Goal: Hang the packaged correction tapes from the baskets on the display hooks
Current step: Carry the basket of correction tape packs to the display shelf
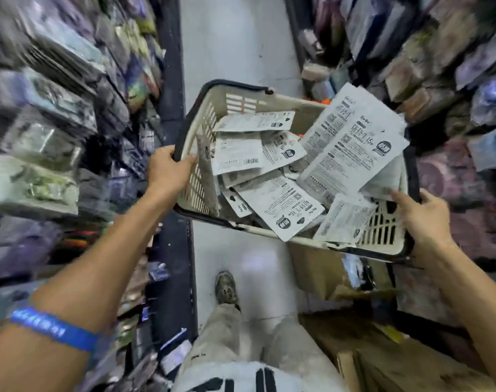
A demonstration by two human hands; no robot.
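Note:
A cream plastic basket (204,176) with a dark rim is held up in the aisle, tilted. Several white packaged correction tapes (280,205) lie loose inside it, printed backs up, and a stack of them (351,148) leans over the right side. My left hand (167,171) grips the basket's left rim. My right hand (422,219) grips the right rim, the thumb over the edge by a package. The display hooks cannot be made out in the blur.
Blurred shelves of packaged goods (51,114) line the left, and more stock (453,66) fills the right. Cardboard boxes (362,346) sit on the floor at the lower right. My leg and shoe (227,290) stand on the pale aisle floor (235,41).

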